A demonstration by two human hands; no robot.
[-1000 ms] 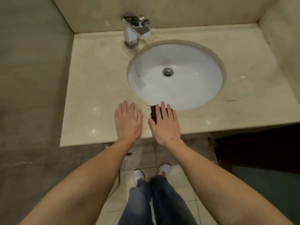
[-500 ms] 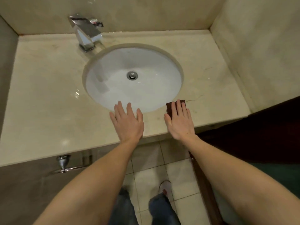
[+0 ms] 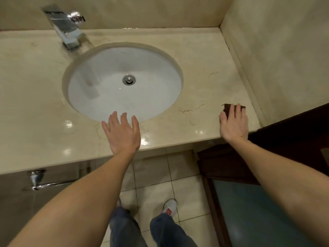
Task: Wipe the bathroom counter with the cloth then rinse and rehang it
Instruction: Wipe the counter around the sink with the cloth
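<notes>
Wiping the marble counter's right front corner

The right hand (image 3: pixel 234 124) presses a dark brown cloth (image 3: pixel 228 109) flat on the counter (image 3: pixel 44 104) near the side wall, fingers straight and close together over it. The left hand (image 3: pixel 122 133) rests palm-down at the counter's front edge, fingers straight and slightly spread, tips at the rim of the white basin (image 3: pixel 106 97). A chrome faucet (image 3: pixel 66 31) stands behind it.

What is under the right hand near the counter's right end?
A dark brown cloth lies under the right hand, whose flat fingers press it onto the counter. Only the cloth's far edge shows beyond the fingertips. The hand covers the rest.
</notes>
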